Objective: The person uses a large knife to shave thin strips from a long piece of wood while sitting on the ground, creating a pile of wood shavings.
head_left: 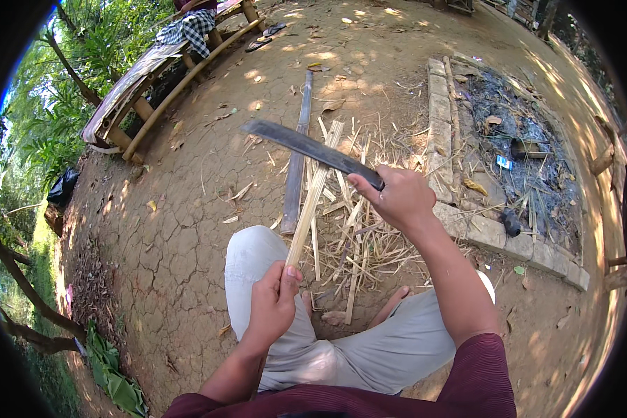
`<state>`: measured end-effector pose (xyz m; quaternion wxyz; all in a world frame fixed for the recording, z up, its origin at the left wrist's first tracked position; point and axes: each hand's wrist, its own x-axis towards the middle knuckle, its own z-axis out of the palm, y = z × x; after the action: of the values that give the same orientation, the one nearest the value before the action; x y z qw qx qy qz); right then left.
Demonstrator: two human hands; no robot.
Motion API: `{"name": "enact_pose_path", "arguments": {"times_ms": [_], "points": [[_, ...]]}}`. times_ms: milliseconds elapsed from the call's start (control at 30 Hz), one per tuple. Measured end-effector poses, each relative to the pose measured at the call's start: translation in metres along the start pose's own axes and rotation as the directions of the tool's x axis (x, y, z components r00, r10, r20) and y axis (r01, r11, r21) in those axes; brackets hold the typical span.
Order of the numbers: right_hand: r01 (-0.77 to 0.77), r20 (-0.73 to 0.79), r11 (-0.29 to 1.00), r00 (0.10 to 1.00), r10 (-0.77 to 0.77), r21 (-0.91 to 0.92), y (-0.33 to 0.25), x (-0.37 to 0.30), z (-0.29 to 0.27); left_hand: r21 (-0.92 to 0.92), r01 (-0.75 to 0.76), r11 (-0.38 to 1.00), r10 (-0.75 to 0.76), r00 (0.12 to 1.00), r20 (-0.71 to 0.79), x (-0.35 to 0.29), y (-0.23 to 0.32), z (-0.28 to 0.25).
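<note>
My left hand (pixel 274 301) is closed round the lower end of a pale split-bamboo strip (pixel 309 207), which slants up and away from me. In my right hand (pixel 403 198) is a machete (pixel 306 145) with a long dark blade pointing left. The blade lies across the strip near its upper end; whether it cuts into the bamboo I cannot tell. My fingers hide the machete's handle. Behind the strip, a long dark sheath-like piece (pixel 294 188) lies on the ground. Bamboo shavings and slivers (pixel 369 244) are scattered beneath and to the right of the strip.
A brick-edged fire pit (pixel 439 132) with ash and litter lies at the right. At the upper left stands a bamboo bench (pixel 136 94) with a checkered cloth (pixel 187 31); part of another person shows there. Sandals (pixel 259 44) lie nearby. Cracked bare earth (pixel 181 230) surrounds me.
</note>
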<state>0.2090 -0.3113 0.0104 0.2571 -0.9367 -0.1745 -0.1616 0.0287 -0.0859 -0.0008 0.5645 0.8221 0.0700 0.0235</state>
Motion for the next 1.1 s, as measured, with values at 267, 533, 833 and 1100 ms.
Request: {"name": "enact_pose_path", "arguments": {"times_ms": [267, 533, 833, 1100], "points": [[0.054, 0.099, 0.971, 0.992, -0.079, 0.233, -0.040, -0.029, 0.004, -0.102, 0.152, 0.983, -0.134, 0.978, 0.161, 0.011, 0.019, 0.001], [-0.307, 0.246, 0.496, 0.951, 0.186, 0.812, -0.053, -0.031, 0.010, -0.074, 0.191, 0.979, -0.157, 0.930, 0.332, 0.023, 0.027, -0.010], [-0.354, 0.317, 0.477, 0.935, 0.159, 0.804, -0.044, -0.031, 0.007, -0.258, 0.274, 0.927, -0.160, 0.907, 0.389, 0.076, 0.058, 0.012], [0.112, -0.122, 0.918, 0.990, -0.070, 0.382, -0.024, -0.024, -0.011, -0.280, 0.226, 0.933, -0.095, 0.905, 0.414, 0.081, 0.067, 0.017]]}}
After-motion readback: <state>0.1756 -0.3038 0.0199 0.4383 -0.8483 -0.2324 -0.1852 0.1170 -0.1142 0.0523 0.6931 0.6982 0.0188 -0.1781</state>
